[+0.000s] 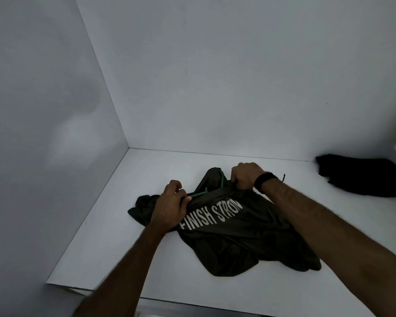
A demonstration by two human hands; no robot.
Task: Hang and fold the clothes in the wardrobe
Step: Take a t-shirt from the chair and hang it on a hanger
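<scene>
Shirt gripped at the shoulders on the wardrobe shelf

Shelf (96,248) space, white and walled at the left and far sides, is occupied near its middle by a dark green T-shirt (233,239) printed "FINISH STRON". Its left shoulder is pinched in the curled fingers of the left hand (169,207). A green hanger (200,193) is seen at the neck. The right shoulder is clenched by the right hand (246,176), banded at the wrist. Far right, a black garment (363,177) is laid.
</scene>
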